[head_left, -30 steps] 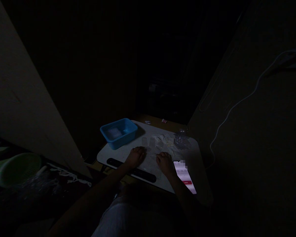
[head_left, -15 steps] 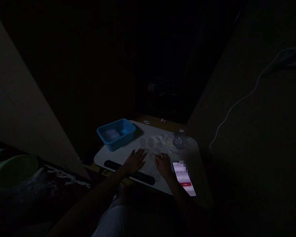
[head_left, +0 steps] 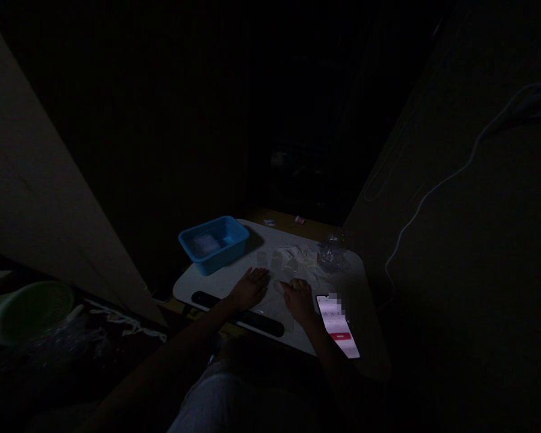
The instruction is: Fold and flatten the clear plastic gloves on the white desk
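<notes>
In dim light, my left hand (head_left: 251, 291) lies palm down on the white table (head_left: 252, 236), its fingers stretched out and nothing visibly held. My right hand (head_left: 299, 299) rests a little to the right with its fingers curled and one digit reaching left. That digit touches a small round translucent piece (head_left: 278, 286) on the tabletop; whether anything sits inside the curled fingers is hidden. Just beyond the hands lie several similar greyish flat pieces (head_left: 276, 260). Thin, pale crumpled plastic (head_left: 303, 255) spreads behind my right hand.
A blue basin (head_left: 220, 259) with something pale inside stands at the table's left. A lit phone (head_left: 337, 325) lies right of my right forearm, near a clear plastic bag (head_left: 333, 255). A dark slot (head_left: 261, 323) runs along the near edge. A white cable (head_left: 426, 195) hangs right.
My left hand has drawn its fingers closer together and shifted slightly to the right. My right hand stays nearly in place, its pointing digit a little further out.
</notes>
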`<state>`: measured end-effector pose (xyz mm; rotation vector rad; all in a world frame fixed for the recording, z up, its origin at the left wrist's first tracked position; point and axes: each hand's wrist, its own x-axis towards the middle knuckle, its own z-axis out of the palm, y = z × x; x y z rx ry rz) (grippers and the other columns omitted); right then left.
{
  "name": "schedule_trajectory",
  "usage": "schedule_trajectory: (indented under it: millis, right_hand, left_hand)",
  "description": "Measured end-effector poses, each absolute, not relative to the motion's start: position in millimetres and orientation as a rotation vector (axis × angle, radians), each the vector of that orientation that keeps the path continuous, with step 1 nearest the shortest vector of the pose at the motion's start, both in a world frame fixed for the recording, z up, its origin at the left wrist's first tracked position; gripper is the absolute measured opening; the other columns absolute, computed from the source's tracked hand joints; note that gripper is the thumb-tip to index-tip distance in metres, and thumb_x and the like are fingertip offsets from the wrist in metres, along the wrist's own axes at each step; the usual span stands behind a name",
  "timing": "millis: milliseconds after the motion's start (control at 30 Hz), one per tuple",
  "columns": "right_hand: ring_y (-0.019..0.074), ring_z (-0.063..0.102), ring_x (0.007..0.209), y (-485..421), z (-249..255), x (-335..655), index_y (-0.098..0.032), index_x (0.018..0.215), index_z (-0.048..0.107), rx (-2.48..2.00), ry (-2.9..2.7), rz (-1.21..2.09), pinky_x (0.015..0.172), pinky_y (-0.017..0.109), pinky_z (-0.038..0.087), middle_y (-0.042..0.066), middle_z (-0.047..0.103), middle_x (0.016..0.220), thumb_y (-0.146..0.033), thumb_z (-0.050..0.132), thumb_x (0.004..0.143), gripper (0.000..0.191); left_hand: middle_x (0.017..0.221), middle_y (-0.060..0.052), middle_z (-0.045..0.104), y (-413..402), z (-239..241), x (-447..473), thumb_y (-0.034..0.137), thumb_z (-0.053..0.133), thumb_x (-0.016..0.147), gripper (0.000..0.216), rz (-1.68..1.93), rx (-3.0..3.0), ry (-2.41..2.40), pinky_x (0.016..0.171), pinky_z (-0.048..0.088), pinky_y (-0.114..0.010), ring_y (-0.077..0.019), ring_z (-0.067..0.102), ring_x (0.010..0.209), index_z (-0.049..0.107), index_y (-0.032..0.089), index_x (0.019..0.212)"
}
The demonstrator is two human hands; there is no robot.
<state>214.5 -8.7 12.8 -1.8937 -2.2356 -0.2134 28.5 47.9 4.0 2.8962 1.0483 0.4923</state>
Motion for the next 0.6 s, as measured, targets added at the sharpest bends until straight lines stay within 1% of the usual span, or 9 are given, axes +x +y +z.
schedule_trajectory:
  millis: [133,367,500,600]
  right_hand:
    - [0.0179,0.039,0.090,-9,13,214,-0.032,0.113,0.049,-1.900,-2.238,-0.206,0.076,0.031,0.026,0.004,0.051,0.093,-0.021,0.046,0.078,0.036]
    - [0.0184,0.039,0.089,-9,12,215,-0.034,0.113,0.048,-1.877,-2.227,-0.192,0.074,0.032,0.026,0.003,0.051,0.091,-0.021,0.046,0.078,0.037]
    - [0.0180,0.039,0.090,-8,12,215,-0.033,0.113,0.049,-1.891,-2.225,-0.175,0.075,0.031,0.026,0.004,0.051,0.092,-0.021,0.046,0.078,0.037]
    - [0.0176,0.039,0.090,-8,11,216,-0.032,0.113,0.049,-1.874,-2.220,-0.171,0.076,0.031,0.026,0.003,0.051,0.092,-0.021,0.047,0.077,0.037]
  left_hand:
    - [0.132,-0.009,0.036,45,0,38,0.030,0.031,0.086,0.041,0.495,2.902,0.862,0.099,0.024,-0.039,-0.0194,0.029,0.122,0.037,0.019,0.125]
    - [0.135,-0.012,0.029,41,-13,38,0.033,0.029,0.087,0.041,0.448,2.916,0.921,0.098,0.021,-0.045,-0.0223,0.025,0.124,0.036,0.019,0.125]
    - [0.135,-0.013,0.029,39,-11,38,0.033,0.029,0.086,0.042,0.474,2.926,0.930,0.098,0.021,-0.045,-0.0225,0.026,0.123,0.036,0.017,0.125]
    - [0.134,-0.010,0.031,37,-7,38,0.033,0.029,0.087,0.042,0.484,2.941,0.858,0.099,0.019,-0.045,-0.0215,0.025,0.124,0.034,0.019,0.126]
